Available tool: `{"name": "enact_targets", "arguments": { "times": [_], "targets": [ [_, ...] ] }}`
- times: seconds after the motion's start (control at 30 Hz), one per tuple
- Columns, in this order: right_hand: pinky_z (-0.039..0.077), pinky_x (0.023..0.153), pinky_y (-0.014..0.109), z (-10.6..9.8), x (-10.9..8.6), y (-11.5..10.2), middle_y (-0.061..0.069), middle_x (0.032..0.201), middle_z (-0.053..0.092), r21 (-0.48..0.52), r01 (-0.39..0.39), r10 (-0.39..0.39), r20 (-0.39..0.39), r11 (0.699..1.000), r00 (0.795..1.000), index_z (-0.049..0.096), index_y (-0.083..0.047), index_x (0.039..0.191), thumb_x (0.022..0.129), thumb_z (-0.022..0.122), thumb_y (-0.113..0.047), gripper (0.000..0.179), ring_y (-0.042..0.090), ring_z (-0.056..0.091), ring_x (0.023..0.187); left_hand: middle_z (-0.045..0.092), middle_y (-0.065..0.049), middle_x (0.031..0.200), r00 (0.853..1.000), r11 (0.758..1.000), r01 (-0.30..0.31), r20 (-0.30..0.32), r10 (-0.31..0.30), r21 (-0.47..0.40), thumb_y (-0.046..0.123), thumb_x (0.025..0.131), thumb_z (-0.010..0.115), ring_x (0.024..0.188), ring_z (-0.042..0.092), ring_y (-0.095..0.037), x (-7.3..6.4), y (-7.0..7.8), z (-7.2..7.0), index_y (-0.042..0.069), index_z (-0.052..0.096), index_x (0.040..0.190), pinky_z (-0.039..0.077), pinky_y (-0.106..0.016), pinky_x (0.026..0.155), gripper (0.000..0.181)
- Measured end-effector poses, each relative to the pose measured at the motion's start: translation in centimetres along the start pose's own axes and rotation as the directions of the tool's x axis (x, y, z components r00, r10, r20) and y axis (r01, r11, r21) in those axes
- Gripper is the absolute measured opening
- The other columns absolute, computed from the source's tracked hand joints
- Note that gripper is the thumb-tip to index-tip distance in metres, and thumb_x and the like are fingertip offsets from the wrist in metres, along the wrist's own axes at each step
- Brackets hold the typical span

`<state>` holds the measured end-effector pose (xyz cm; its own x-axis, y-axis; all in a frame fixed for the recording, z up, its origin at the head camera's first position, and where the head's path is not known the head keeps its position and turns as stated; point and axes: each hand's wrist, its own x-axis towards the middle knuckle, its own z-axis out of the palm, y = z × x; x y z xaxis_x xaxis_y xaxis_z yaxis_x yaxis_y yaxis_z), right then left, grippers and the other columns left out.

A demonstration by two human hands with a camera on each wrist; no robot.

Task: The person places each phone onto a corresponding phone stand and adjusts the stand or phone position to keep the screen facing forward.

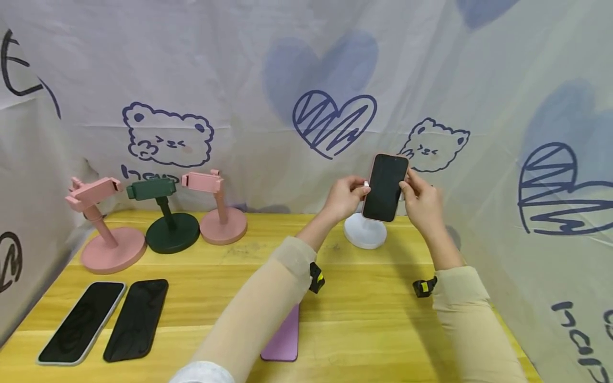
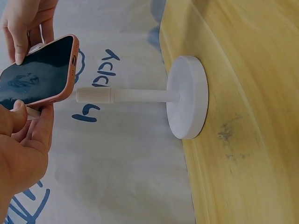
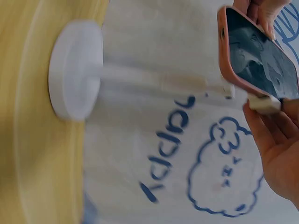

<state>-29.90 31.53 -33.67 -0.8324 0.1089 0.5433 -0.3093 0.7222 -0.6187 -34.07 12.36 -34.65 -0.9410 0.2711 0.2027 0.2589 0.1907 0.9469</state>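
Note:
A smartphone [image 1: 385,188] in a pink case stands nearly upright, screen toward me, at the head of a white phone stand [image 1: 365,234]. My left hand [image 1: 345,198] grips its left edge, thumb and fingers around a small white clamp end [image 1: 366,184] of the stand. On the opposite edge, my right hand [image 1: 423,202] pinches the phone and another white clamp piece [image 3: 264,104]. The stand's post [image 2: 140,95] rises from its round base [image 2: 187,98] toward the phone's lower edge. The rest of the clamp is hidden behind the phone.
At the back left stand a pink phone stand [image 1: 112,249], a dark green one [image 1: 172,233] and another pink one [image 1: 223,225]. Two dark-screened phones, one white-edged [image 1: 81,323] and one black [image 1: 136,320], lie in front. A purple phone [image 1: 282,340] is partly under my left forearm.

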Motion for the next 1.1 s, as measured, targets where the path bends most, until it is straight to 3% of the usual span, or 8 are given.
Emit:
{"name": "enact_targets", "arguments": {
  "times": [0.1,0.3,0.4,0.8,1.0,1.1],
  "targets": [
    [0.054,0.104,0.044,1.2,-0.6,0.5,0.022,0.135,0.067,0.111,-0.068,0.079,-0.095,0.991,0.992,0.057,-0.002,0.148,0.107,0.059,-0.015,0.042,0.034,0.066,0.122,0.073,-0.015,0.115,1.0,1.0,0.009,0.0,-0.009,0.007,0.014,0.106,0.061,0.1,0.074,-0.026,0.0,-0.1,0.2,-0.002,0.068,0.131,0.061,-0.031,0.087,0.031],
    [0.053,0.102,0.025,3.1,-1.9,0.8,0.012,0.13,0.069,0.348,-0.123,0.208,-0.218,0.929,0.953,0.064,-0.004,0.14,0.106,0.062,-0.014,0.036,0.009,0.063,0.109,0.073,-0.014,0.118,1.0,1.0,0.017,-0.003,-0.017,0.005,0.015,0.106,0.061,0.101,0.074,-0.025,0.1,-0.2,0.3,-0.001,0.067,0.133,0.06,-0.029,0.087,0.032],
    [0.051,0.103,0.025,3.9,-2.5,0.6,0.01,0.134,0.064,0.449,-0.132,0.262,-0.243,0.884,0.934,0.062,-0.002,0.138,0.106,0.061,-0.013,0.034,0.009,0.061,0.11,0.073,-0.014,0.119,1.0,1.0,0.017,-0.007,-0.017,-0.002,0.015,0.106,0.061,0.102,0.074,-0.025,0.2,-0.1,0.1,-0.001,0.067,0.133,0.06,-0.03,0.088,0.032],
    [0.052,0.091,0.021,6.0,-4.2,0.7,0.002,0.12,0.065,0.663,-0.161,0.435,-0.271,0.731,0.859,0.063,0.003,0.132,0.102,0.064,-0.009,0.033,0.013,0.063,0.103,0.073,-0.014,0.119,1.0,1.0,0.016,-0.012,-0.016,-0.018,0.013,0.106,0.061,0.101,0.074,-0.025,0.3,0.0,-0.2,-0.001,0.066,0.134,0.061,-0.029,0.086,0.032],
    [0.055,0.085,0.02,6.1,-4.5,0.6,-0.001,0.109,0.067,0.75,-0.176,0.505,-0.234,0.638,0.831,0.065,0.003,0.132,0.102,0.069,-0.013,0.034,0.012,0.062,0.097,0.073,-0.012,0.119,1.0,1.0,0.016,-0.026,-0.017,-0.006,0.015,0.106,0.062,0.1,0.074,-0.022,0.0,-0.2,-0.1,0.001,0.067,0.135,0.06,-0.028,0.087,0.032],
    [0.056,0.085,0.019,5.9,-4.5,0.7,-0.001,0.107,0.068,0.766,-0.188,0.519,-0.214,0.615,0.827,0.065,0.004,0.133,0.101,0.069,-0.015,0.036,0.013,0.063,0.098,0.073,-0.011,0.119,0.999,1.0,0.022,-0.033,-0.022,-0.003,0.016,0.106,0.062,0.1,0.074,-0.022,-0.1,-0.2,0.1,0.002,0.067,0.135,0.06,-0.028,0.087,0.033]
  ]
}}
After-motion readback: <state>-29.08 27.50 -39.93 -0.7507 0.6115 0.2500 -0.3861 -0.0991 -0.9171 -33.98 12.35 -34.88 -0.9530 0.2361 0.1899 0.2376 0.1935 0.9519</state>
